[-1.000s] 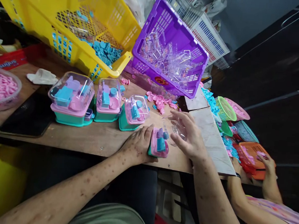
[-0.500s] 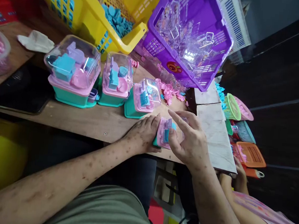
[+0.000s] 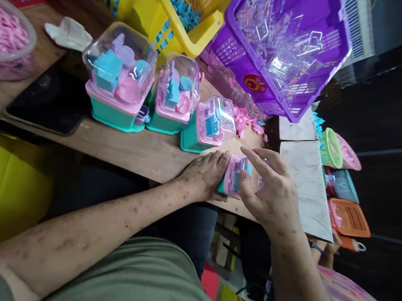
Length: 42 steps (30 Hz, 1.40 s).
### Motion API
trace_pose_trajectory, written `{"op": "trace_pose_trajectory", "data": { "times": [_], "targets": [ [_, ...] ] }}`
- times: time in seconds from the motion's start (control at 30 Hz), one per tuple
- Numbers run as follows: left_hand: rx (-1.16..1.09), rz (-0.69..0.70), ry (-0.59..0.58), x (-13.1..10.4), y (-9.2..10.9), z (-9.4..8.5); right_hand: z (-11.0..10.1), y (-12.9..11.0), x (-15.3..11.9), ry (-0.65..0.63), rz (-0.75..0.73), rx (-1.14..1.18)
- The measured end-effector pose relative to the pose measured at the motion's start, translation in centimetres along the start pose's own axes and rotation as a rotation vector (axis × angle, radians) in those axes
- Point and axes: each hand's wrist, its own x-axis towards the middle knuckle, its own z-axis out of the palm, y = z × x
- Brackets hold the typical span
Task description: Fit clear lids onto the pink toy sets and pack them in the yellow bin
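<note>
A small toy box (image 3: 231,176) with a teal base, a pink top and blue and lilac pieces inside lies tilted at the table's front edge. My left hand (image 3: 206,176) is wrapped round its teal base. Across the clear lid (image 3: 263,169) of the same box reaches my right hand (image 3: 274,192), thumb on the near side and fingers on the far side, index stretched out. That hand hides much of the lid. Just behind is another toy box (image 3: 208,123), tipped toward the right. Two more, a middle box (image 3: 178,91) and a larger box (image 3: 120,76), stand upright to the left.
Loose pink pieces (image 3: 246,121) lie behind my hands. A purple basket (image 3: 250,80) of clear covers and a yellow basket (image 3: 181,32) of blue pieces stand at the back. White cardboard (image 3: 304,180) is on the right, near another person's arm (image 3: 317,252). A phone (image 3: 48,96) lies left.
The view has shifted, so the table's contents appear farther right and mostly higher. Both hands keep nearly the same hold on the toy box.
</note>
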Motion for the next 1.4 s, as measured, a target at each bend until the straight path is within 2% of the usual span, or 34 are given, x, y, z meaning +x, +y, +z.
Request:
{"op": "trace_pose_trajectory", "data": {
  "times": [0.2, 0.37, 0.57, 0.87, 0.97, 1.07, 1.27, 1.33, 1.4],
  "targets": [
    [0.0, -0.034, -0.001, 0.0, 0.3, -0.3, -0.1, -0.5, -0.1, -0.013, 0.069, -0.038],
    [-0.001, 0.001, 0.02, 0.0, 0.3, -0.4, -0.3, -0.7, -0.4, -0.002, 0.104, -0.062],
    [0.002, -0.014, 0.019, -0.1, 0.3, -0.5, -0.4, -0.3, -0.1, -0.026, 0.066, -0.037],
    [0.035, -0.024, -0.045, 0.2, 0.5, -0.7, -0.3, 0.2, 0.6, -0.1, 0.081, 0.025],
    [-0.017, -0.018, -0.014, 0.0, 0.4, -0.4, 0.5, 0.8, -0.8, -0.098, 0.16, 0.136],
    [-0.018, -0.009, -0.001, -0.1, 0.1, 0.0, 1.6, 1.5, -2.4, -0.033, 0.236, 0.289],
    [-0.041, -0.012, 0.014, 0.1, 0.0, 0.0, 2.8, 2.6, -2.9, -0.008, 0.223, 0.427],
    [-0.074, -0.001, 0.0, 0.2, -0.2, -0.1, 2.9, 2.8, -2.8, 0.006, 0.295, 0.524],
    [-0.112, 0.015, 0.0, 0.3, -0.4, -0.3, 2.9, 3.2, -2.7, -0.015, 0.43, 0.732]
  ]
}}
